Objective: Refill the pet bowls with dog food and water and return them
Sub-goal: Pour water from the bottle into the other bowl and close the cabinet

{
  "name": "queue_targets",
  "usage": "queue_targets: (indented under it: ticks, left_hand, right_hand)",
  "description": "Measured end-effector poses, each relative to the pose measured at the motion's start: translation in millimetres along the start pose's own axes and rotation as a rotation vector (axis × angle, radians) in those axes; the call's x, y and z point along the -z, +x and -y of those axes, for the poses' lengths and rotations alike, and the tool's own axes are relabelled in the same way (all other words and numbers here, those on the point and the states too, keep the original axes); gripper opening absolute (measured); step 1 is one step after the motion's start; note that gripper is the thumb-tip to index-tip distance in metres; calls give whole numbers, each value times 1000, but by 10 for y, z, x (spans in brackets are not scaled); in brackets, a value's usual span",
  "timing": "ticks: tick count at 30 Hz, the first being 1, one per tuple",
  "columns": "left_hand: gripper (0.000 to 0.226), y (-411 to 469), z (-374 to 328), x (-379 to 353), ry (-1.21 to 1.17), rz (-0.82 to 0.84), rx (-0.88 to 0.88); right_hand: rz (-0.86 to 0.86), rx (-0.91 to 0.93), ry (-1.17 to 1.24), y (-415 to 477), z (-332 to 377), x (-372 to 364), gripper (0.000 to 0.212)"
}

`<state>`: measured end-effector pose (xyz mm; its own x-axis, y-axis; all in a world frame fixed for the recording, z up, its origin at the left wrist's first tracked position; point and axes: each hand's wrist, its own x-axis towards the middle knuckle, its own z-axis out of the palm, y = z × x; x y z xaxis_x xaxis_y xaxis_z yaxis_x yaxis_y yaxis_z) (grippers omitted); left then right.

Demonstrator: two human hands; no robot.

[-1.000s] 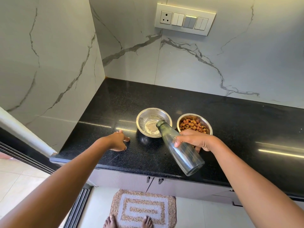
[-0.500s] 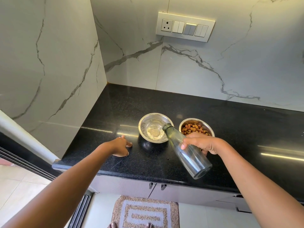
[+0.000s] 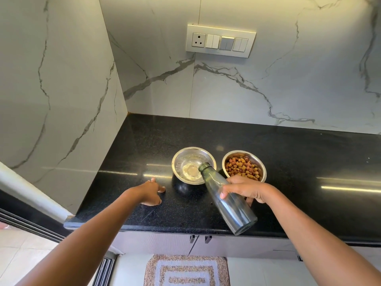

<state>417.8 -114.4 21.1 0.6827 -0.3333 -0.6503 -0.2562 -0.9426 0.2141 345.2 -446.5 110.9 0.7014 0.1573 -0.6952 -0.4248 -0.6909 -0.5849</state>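
Observation:
Two steel bowls stand side by side on the black counter (image 3: 288, 153). The left bowl (image 3: 181, 155) holds some water. The right bowl (image 3: 260, 164) is filled with brown dog food (image 3: 241, 167). My right hand (image 3: 245, 188) grips a clear glass bottle (image 3: 233, 207), tipped with its open mouth over the left bowl's right rim. My left hand (image 3: 151, 191) rests on the counter left of the bowls, fingers loosely curled, holding nothing.
Marble walls close off the counter's back and left side. A switch and socket panel (image 3: 220, 41) is on the back wall. Cabinet doors (image 3: 237, 246) sit under the counter edge, with a patterned mat (image 3: 186, 271) on the floor below.
The view has tilted up a little, so everything sits lower in frame. The bottle stays tipped over the left bowl and the hands hold their places.

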Motion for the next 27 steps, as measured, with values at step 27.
queue_targets:
  ticks: [27]
  left_hand:
    - [49, -114, 57, 292, 69, -180, -136]
  right_hand:
    - [-681, 186, 339, -49, 192, -840, 81]
